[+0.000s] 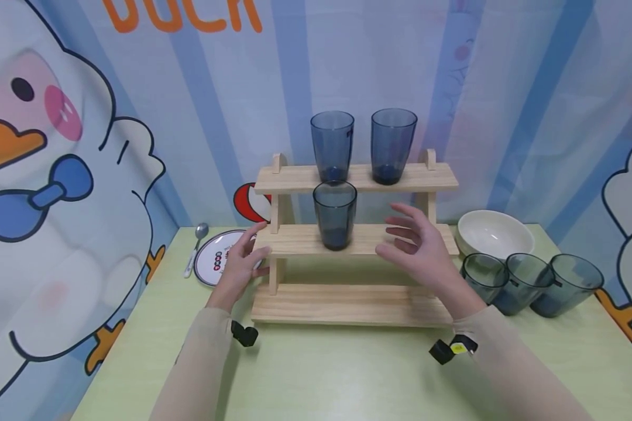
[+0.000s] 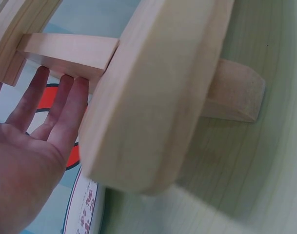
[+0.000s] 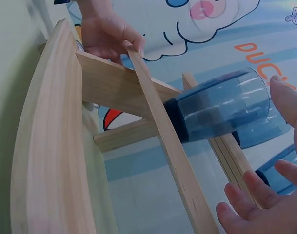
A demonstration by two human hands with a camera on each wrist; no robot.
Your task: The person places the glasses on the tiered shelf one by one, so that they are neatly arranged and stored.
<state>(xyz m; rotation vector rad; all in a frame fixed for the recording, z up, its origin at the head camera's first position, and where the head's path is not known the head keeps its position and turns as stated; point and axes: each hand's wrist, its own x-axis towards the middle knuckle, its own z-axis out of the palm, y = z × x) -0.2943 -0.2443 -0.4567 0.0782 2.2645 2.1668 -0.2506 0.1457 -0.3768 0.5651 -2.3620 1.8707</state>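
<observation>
A three-tier wooden rack (image 1: 347,305) stands on the table. On its middle shelf is a blue-grey glass (image 1: 335,216), upright and left of centre. Two similar glasses, a left one (image 1: 332,143) and a right one (image 1: 393,143), stand on the top shelf. My left hand (image 1: 240,266) is at the rack's left side, thumb by the middle shelf's end; in the left wrist view its nearly straight fingers (image 2: 70,107) touch the upright (image 2: 70,51). Fingers spread and slightly bent, my right hand (image 1: 418,248) hovers before the middle shelf's right part, apart from the glass and holding nothing.
Three more glasses (image 1: 524,286) stand in a row right of the rack, with a white bowl (image 1: 495,234) behind them. To the left lie a patterned plate (image 1: 210,257) and a spoon (image 1: 195,248). A printed curtain (image 1: 232,117) hangs behind the table.
</observation>
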